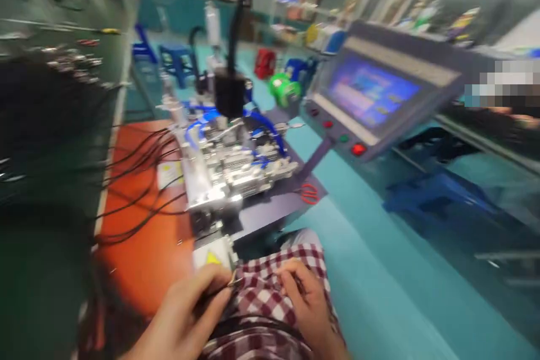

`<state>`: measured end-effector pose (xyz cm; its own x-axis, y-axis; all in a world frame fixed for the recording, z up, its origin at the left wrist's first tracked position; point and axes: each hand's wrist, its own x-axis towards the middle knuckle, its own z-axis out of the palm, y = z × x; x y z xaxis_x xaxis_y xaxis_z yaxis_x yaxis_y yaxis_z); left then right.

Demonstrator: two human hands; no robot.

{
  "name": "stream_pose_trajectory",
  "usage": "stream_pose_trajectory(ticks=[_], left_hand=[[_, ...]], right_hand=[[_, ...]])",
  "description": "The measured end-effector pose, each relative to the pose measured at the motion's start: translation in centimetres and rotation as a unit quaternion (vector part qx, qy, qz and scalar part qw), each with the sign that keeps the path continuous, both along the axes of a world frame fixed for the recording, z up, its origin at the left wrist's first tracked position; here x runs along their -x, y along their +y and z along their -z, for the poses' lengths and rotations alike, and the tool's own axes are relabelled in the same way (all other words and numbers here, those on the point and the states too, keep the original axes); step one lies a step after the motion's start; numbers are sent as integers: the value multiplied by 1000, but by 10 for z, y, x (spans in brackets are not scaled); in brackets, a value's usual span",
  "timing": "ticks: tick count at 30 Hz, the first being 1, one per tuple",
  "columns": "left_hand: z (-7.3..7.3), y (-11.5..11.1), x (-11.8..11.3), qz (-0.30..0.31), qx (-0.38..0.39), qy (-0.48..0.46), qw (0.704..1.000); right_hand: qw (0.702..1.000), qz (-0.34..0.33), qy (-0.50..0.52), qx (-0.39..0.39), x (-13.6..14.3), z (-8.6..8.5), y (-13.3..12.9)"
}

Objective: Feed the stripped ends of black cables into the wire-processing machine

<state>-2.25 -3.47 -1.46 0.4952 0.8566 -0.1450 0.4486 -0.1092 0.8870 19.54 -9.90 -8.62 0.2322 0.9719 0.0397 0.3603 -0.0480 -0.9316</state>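
At the bottom of the view, my left hand (189,304) pinches a small, thin wire-like piece (234,281) between thumb and forefinger. Blur hides its exact kind. My right hand (307,301) is beside it above my lap, its fingertips pressed together; whatever may be in them is too small to make out. A checkered red and white cloth (270,304) covers my lap beneath both hands. Across the lap runs a dark cord-like strip (257,322). Just beyond my left hand is a white box with a yellow label (211,256).
A metal machine with blue tubes (236,163) stands ahead, with a screen panel (371,90) to its right. Red-handled scissors (309,194) lie on its base. Black cables (139,180) cross an orange surface (143,264) at left. Another person's hand (523,119) shows far right.
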Motion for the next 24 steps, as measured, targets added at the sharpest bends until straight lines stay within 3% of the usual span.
stream_pose_trajectory(ticks=[3, 6, 13, 24], left_hand=[[-1, 6, 2, -4, 32, -47, 998], [-5, 13, 0, -34, 68, -93, 993], [-5, 17, 7, -74, 149, -159, 973], [-6, 20, 2, -99, 140, -160, 972]], right_hand=[[990, -110, 86, 1, 27, -31, 29], [973, -164, 161, 17, 44, -46, 51], [950, -189, 241, 61, 55, -45, 86], [972, -204, 117, 5, 59, -50, 85]])
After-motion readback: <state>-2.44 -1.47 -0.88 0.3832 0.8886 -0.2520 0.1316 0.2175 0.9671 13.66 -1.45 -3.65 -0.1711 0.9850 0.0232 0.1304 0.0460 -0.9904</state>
